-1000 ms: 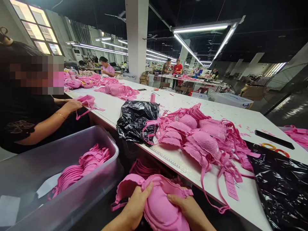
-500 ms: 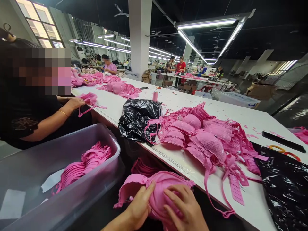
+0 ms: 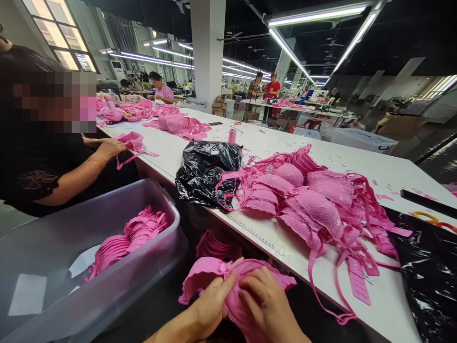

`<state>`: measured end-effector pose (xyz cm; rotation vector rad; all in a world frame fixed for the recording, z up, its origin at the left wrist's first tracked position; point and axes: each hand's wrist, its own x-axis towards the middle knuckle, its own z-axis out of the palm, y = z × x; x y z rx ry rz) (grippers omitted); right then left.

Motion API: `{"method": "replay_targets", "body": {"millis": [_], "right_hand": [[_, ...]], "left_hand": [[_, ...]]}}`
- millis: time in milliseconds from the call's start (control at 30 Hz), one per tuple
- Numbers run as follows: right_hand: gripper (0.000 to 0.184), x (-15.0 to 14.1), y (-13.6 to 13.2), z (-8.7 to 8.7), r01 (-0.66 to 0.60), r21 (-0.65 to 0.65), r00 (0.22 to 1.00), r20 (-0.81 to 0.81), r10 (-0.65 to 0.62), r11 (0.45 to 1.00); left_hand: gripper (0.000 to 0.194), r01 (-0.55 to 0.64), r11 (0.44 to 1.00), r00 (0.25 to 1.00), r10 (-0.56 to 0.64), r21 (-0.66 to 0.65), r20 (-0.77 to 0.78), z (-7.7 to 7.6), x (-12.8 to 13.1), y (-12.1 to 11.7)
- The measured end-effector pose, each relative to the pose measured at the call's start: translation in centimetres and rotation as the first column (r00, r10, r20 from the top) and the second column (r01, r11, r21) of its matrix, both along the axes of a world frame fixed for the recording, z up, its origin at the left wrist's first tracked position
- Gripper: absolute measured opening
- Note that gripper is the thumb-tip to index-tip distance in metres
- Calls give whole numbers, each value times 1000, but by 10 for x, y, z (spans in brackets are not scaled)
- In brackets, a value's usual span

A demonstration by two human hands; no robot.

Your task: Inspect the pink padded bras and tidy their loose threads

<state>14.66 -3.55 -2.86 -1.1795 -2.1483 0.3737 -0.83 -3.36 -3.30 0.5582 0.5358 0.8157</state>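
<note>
Pillar, tube lights, white table, left fingers, right fingers both pinching pink bra

Table: long, flat, white-topped table, running from far left to near right.
Near edge: pale measuring strip with dark markings lying along it.
Main heap: pink lace-covered bras with moulded cups, layered on one another, some straps hanging over the edge.
Left of heap: crumpled, glossy black plastic bag, a pink strap lying across it.
Behind bag: upright pink thread spool.
Right end: glossy black plastic sheet, draped over the edge; yellow ring and red ring at its upper margin.
Beyond rings: long black bar.
Scraps: small pink bits, scattered.
Far left: smaller pink garment stack.
</note>
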Motion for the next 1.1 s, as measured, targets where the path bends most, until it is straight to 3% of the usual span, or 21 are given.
{"method": "replay_targets", "body": {"millis": [100,267,400,600,733,867,933,1100], "right_hand": [[15,-2,1,0,-26,-80,1000,-18,25,996],[16,-2,0,-2,-66,-45,990,-128,59,997],[16,5,3,-6,42,17,993,-112,-40,999],[15,9,7,-7,55,-24,997,-61,-56,998],[17,7,12,-5,129,42,991,-41,-127,991],[15,5,17,-2,85,-91,996,13,-84,992],[17,3,16,-3,68,-142,997,31,-64,988],[16,-1,11,-8,61,-130,997,-42,-67,990]], "left_hand": [[48,-4,1000,1000,4,7,3,3,0,2],[45,-94,995,995,93,-24,-31,8,6,4],[41,-120,993,992,120,10,-28,8,10,5],[41,-111,993,993,112,33,-34,5,11,7],[42,-110,992,992,114,66,-52,7,11,8],[46,-79,996,996,81,47,-46,9,13,8],[49,-83,995,993,87,51,-82,9,13,8],[53,-88,985,952,128,149,-278,6,12,8]]}}
